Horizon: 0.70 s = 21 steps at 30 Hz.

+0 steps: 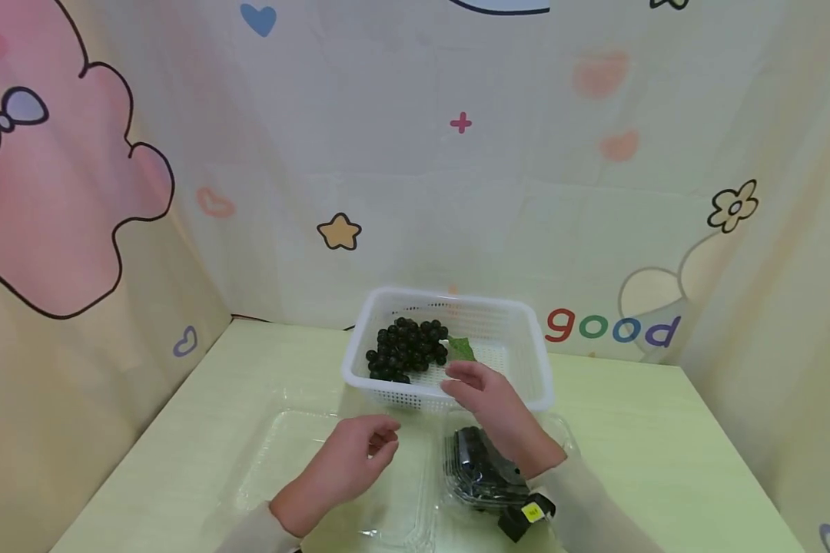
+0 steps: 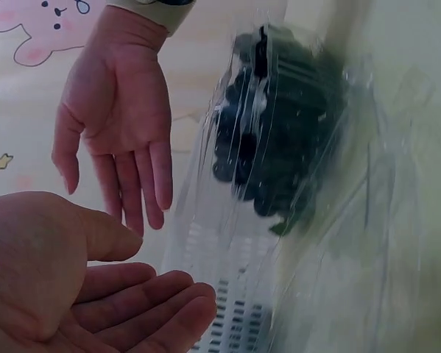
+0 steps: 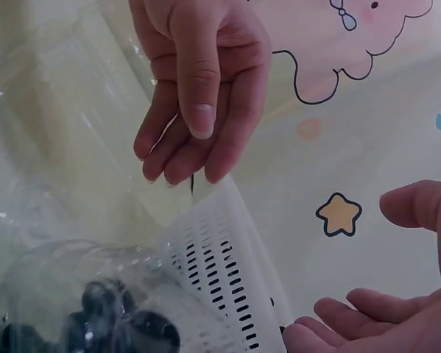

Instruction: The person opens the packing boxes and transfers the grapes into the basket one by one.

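Note:
Both hands hover over the table with nothing between their fingers. In the head view the left hand (image 1: 346, 465) is above a transparent plastic box (image 1: 380, 530), its fingers loosely bent. My right hand (image 1: 494, 407) extends over the near rim of a white basket (image 1: 539, 338), above a lidded transparent box of dark grapes (image 1: 477, 468). A bunch of dark grapes (image 1: 404, 346) lies at the left inside the basket, beside a green leaf (image 1: 461, 349). The left wrist view shows the left hand (image 2: 102, 287) with relaxed fingers, and the right wrist view shows the right hand (image 3: 397, 309) likewise.
A pale table (image 1: 636, 453) carries the basket and both plastic boxes. Behind it hangs a printed cloth (image 1: 387, 153) with stars and hearts, meeting the table's back edge just past the basket. A small black device (image 1: 526, 516) with a yellow label sits at the right wrist.

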Each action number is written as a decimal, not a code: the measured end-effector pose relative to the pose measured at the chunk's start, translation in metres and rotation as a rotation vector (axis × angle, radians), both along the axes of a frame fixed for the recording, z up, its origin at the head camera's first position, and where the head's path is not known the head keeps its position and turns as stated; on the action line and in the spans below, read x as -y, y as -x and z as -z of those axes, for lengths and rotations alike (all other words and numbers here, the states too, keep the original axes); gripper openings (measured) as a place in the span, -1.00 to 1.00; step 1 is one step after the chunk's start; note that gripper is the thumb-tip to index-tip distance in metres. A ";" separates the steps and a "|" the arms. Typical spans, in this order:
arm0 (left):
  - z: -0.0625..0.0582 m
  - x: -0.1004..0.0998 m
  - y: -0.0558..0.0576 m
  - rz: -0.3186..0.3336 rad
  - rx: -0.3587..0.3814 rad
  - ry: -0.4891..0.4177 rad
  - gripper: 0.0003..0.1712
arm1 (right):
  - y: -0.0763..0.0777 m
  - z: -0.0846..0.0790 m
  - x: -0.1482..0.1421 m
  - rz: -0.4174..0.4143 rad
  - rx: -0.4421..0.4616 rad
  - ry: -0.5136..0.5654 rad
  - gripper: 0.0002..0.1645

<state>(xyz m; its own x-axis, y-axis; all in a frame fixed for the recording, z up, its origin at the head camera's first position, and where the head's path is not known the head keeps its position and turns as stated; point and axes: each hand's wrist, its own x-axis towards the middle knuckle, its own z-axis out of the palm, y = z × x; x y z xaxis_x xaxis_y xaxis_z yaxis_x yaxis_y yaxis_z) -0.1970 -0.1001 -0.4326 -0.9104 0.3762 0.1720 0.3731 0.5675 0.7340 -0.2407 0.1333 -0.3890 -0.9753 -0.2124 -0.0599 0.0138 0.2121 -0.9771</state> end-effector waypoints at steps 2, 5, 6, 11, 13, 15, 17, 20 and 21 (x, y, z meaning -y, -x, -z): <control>0.003 -0.008 -0.001 0.028 0.026 -0.036 -0.72 | -0.010 0.004 -0.004 0.019 -0.041 -0.090 -0.42; 0.007 -0.018 -0.003 0.050 0.051 -0.070 -0.71 | -0.025 0.011 -0.011 0.002 -0.102 -0.220 -0.44; 0.009 -0.021 -0.003 0.055 0.069 -0.088 -0.70 | -0.030 0.014 -0.014 -0.007 -0.123 -0.269 -0.43; 0.017 -0.035 -0.003 0.054 0.248 -0.252 -0.65 | -0.054 0.027 -0.026 -0.059 -0.229 -0.456 -0.41; 0.020 -0.040 -0.003 0.036 0.308 -0.308 -0.64 | -0.060 0.032 -0.030 -0.075 -0.274 -0.509 -0.43; 0.022 -0.043 -0.003 0.020 0.336 -0.326 -0.63 | -0.065 0.035 -0.034 -0.087 -0.303 -0.556 -0.42; 0.024 -0.046 -0.003 0.007 0.349 -0.318 -0.62 | -0.067 0.038 -0.039 -0.108 -0.330 -0.608 -0.36; 0.024 -0.050 -0.003 -0.004 0.386 -0.298 -0.61 | -0.068 0.041 -0.045 -0.156 -0.343 -0.652 -0.24; 0.025 -0.052 -0.002 -0.005 0.401 -0.297 -0.61 | -0.068 0.042 -0.046 -0.174 -0.343 -0.655 -0.21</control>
